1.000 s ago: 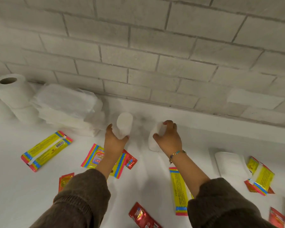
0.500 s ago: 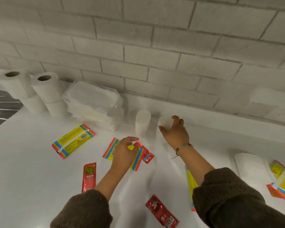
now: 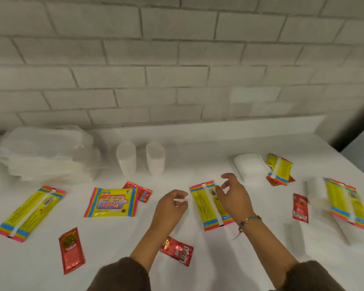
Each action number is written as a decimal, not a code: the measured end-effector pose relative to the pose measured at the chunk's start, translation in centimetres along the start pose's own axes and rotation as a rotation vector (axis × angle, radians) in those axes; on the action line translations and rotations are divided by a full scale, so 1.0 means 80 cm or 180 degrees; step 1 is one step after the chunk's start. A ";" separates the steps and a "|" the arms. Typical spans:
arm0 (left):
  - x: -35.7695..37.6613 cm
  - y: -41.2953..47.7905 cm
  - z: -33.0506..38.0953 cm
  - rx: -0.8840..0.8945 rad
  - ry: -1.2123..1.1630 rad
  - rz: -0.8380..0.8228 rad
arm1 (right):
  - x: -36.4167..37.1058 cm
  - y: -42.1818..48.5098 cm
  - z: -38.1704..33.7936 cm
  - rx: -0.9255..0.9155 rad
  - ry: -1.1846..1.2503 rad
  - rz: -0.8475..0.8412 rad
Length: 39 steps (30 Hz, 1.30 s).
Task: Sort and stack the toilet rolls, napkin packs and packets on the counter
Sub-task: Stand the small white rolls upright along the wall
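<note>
Two small white rolls (image 3: pixel 126 158) (image 3: pixel 155 158) stand upright side by side near the wall, with nothing touching them. A stack of napkin packs (image 3: pixel 40 154) lies to their left. Yellow packets lie flat on the white counter (image 3: pixel 114 234): one far left (image 3: pixel 31 213), one face up (image 3: pixel 111 202), one in the middle (image 3: pixel 206 208). My left hand (image 3: pixel 170 206) hovers loosely curled and holds nothing. My right hand (image 3: pixel 233 196) hangs over the middle packet's right edge, fingers spread and bent, not gripping it.
Red sachets lie scattered (image 3: pixel 72 249) (image 3: pixel 142 191) (image 3: pixel 177 249) (image 3: pixel 300 207). A white napkin pack (image 3: pixel 250 166) lies at the back right beside another yellow packet (image 3: pixel 280 169). A further yellow packet (image 3: pixel 347 204) rests on white packs near the counter's right edge.
Both hands have let go of the two small white rolls and drawn back toward me. The view has swung right, so the toilet rolls at far left are out of sight.
</note>
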<state>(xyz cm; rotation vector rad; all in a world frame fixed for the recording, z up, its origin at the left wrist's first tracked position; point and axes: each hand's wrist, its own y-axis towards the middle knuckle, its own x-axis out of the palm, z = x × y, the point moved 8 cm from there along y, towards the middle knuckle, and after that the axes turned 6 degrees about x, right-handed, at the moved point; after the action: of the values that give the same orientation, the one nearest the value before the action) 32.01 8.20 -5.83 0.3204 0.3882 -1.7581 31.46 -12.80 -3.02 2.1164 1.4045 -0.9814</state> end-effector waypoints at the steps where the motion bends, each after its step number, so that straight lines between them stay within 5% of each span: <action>1: 0.013 0.002 0.000 -0.0058 0.0134 -0.0085 | -0.011 0.000 0.012 0.0078 0.0017 0.0073; 10: 0.104 0.037 0.011 -0.0532 0.1115 -0.0181 | -0.080 0.047 0.101 0.0612 0.0291 0.0528; 17: 0.157 0.054 0.025 -0.0803 0.2139 -0.0195 | -0.100 0.108 0.141 0.0886 -0.0339 0.0668; 23: 0.155 0.063 0.026 -0.1008 0.1552 -0.0032 | -0.085 0.145 0.139 0.0547 -0.0500 0.0408; 26: 0.148 0.063 0.039 -0.0861 0.1097 0.0177 | -0.074 0.157 0.116 0.0030 0.0017 0.0021; 34: 0.067 0.045 0.067 -0.0590 0.0009 0.1287 | -0.054 0.170 0.049 -0.0501 0.0780 -0.0305; 39: 0.021 0.035 0.058 -0.0549 -0.0156 0.1600 | -0.031 0.177 -0.020 -0.0762 0.0457 -0.0468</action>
<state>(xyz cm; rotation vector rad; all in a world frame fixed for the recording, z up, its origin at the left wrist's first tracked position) 34.34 4.21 -2.54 0.2260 0.3824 -1.2299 44.32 -18.95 -0.67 1.9613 1.6771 -0.6832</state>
